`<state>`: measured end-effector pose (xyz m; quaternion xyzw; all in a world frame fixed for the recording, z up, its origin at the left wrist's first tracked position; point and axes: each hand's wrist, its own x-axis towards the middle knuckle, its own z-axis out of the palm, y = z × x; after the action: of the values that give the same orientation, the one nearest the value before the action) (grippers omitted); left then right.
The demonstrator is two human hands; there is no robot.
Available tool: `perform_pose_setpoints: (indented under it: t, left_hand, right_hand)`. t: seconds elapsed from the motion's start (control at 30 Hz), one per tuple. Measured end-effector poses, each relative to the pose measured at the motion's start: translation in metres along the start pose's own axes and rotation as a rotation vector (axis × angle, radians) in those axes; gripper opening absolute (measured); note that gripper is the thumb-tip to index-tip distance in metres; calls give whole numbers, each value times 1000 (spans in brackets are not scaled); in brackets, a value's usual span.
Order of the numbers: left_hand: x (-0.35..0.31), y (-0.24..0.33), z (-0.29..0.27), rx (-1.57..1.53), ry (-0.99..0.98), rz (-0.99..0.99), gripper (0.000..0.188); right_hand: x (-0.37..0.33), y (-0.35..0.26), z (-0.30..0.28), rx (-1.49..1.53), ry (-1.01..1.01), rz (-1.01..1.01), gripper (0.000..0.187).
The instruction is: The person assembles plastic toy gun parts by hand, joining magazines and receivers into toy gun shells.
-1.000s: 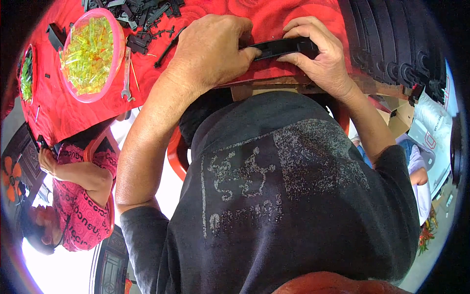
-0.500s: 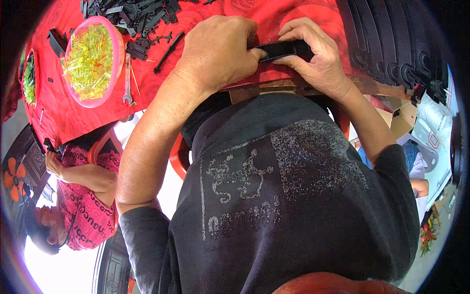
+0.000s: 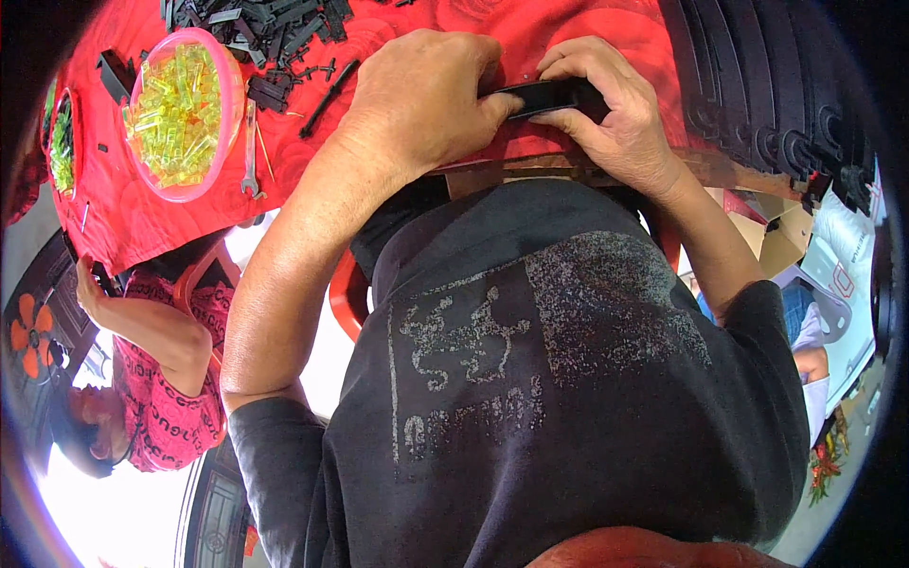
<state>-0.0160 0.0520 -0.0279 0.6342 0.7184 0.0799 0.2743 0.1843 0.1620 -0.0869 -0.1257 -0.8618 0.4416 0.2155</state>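
Between my hands, over the near part of the red-covered table, is a black elongated part [image 3: 549, 96], seemingly plastic. My right hand [image 3: 615, 104] grips its right end, thumb on the near side and fingers on the far side. At its left end, the thumb of my left hand [image 3: 431, 99] presses against the part. The other fingers of that hand are curled and mostly hidden behind its back. A thin black bar [image 3: 328, 98] lies on the cloth left of my left hand.
A pink-rimmed bowl [image 3: 237, 118] of yellow translucent pieces stands at the left, beside a wrench [image 3: 250, 170]. Black parts [image 3: 270, 33] lie heaped beyond. Long black strips [image 3: 748, 85] hang over the table's right side. A co-worker [image 3: 161, 379] in pink sits at left.
My hands keep nearly the same hold on the black part, with slight shifts of the left thumb. The co-worker's arm at the left has moved a little.
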Motion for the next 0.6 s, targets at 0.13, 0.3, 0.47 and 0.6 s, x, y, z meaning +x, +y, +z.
perform_pose_setpoints:
  t: [0.13, 0.3, 0.47, 0.6]
  left_hand:
    - [0, -1, 2, 11, 15, 19, 35]
    - [-2, -1, 5, 20, 64, 22, 37]
    - [-2, -4, 4, 20, 63, 30, 38]
    - [-3, -7, 7, 15, 72, 51, 39]
  right_hand:
    - [-1, -2, 2, -5, 34, -16, 36]
    - [-2, 5, 2, 98, 36, -49, 33]
    - [-2, 4, 2, 64, 13, -67, 26]
    - [-1, 5, 3, 26, -4, -96, 23]
